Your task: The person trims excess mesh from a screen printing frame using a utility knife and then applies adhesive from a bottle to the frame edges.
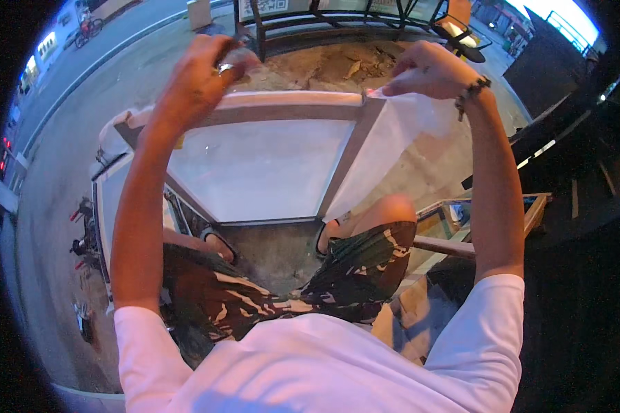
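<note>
Upright between my knees stands a grey-edged frame (pixel 262 112) with a pale white panel inside it. A rolled pale edge runs along its top. My right hand (pixel 430 72), with a dark bracelet at the wrist, pinches a thin, see-through white sheet (pixel 386 141) at the frame's right corner. The sheet hangs down along the frame's right side. Above the top edge, left of the middle, my left hand (pixel 200 82) is raised with its fingers closed. Something pale and shiny shows at its fingertips, too blurred to name.
Beyond the frame are a dark metal rack (pixel 324 26) and a dirt patch (pixel 337 62). Another white-paneled frame (pixel 114 189) leans at the left, near scattered tools (pixel 86 237). A wooden frame (pixel 444 246) lies by my right arm. A cyclist (pixel 86 29) is on the road.
</note>
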Motion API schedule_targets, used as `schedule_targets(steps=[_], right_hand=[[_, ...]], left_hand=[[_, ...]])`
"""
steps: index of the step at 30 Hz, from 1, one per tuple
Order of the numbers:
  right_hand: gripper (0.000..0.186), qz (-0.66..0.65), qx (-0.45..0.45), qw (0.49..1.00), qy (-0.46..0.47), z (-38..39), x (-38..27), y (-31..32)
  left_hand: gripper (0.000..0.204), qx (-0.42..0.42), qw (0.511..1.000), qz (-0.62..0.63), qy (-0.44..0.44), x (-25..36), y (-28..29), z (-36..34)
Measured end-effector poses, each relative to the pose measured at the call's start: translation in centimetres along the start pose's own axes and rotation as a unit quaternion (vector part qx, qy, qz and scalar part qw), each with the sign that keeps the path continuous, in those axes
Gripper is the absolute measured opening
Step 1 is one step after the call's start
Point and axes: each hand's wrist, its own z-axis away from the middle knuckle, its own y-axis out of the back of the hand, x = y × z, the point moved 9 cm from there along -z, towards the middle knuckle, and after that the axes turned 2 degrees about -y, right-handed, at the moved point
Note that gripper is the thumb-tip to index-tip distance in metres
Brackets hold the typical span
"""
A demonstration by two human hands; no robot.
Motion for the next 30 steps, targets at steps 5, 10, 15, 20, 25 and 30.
schedule_targets(steps=[5,10,15,20,25,30], right_hand=[[0.036,0.013,0.022,0.999,0.03,-0.8,0.0,0.0],[0.026,0.028,0.066,0.983,0.172,-2.6,-0.9,-0.2],[0.022,-0.092,0.043,0.987,0.124,-3.9,0.9,-1.7],[0.025,-0.111,-0.011,0.988,0.111,-4.3,1.0,-4.1],[0.032,-0.132,-0.03,0.979,0.151,-3.6,0.1,-4.5],[0.027,-0.129,-0.002,0.971,0.2,-4.4,-0.3,-4.3]], left_hand=[[0.029,-0.027,0.945,0.323,0.033,4.1,1.3,0.9],[0.031,-0.211,0.841,0.47,0.163,8.0,-9.0,4.7],[0.042,-0.157,0.638,0.665,0.355,9.1,-17.5,6.7],[0.043,-0.121,0.612,0.679,0.387,8.9,-20.1,6.8],[0.044,-0.106,0.653,0.687,0.299,9.9,-19.1,6.0],[0.038,-0.04,0.631,0.713,0.304,10.4,-18.5,5.1]])
